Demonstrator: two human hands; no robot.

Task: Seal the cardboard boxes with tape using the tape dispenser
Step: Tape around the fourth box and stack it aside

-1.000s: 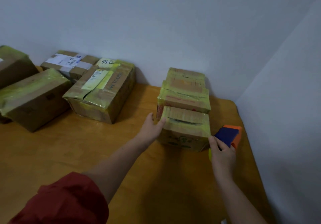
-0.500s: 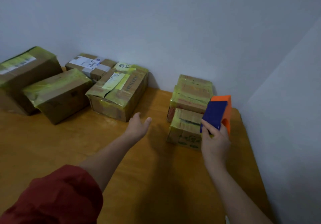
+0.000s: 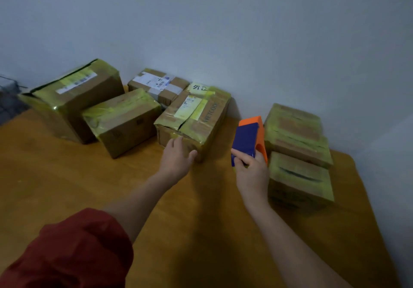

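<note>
My right hand [image 3: 251,173] grips a blue and orange tape dispenser [image 3: 248,140], held above the table between two groups of boxes. My left hand [image 3: 177,158] is open, its fingers touching the near lower corner of a taped cardboard box with a yellow label [image 3: 196,118]. To the right of the dispenser lies a small taped box [image 3: 299,178] with a dark slit along its top. Two more taped boxes [image 3: 295,131] sit behind it by the wall.
The wooden table [image 3: 67,187] carries three more boxes at the left: a large one [image 3: 73,95], a medium one [image 3: 125,120] and a white-labelled one [image 3: 158,84] by the wall. The wall runs along the back and right side. A red sleeve [image 3: 71,252] covers my left upper arm.
My left hand left the small box at the right and reached left to the yellow-labelled box. My right hand lifted the dispenser from beside the small box and carried it left.
</note>
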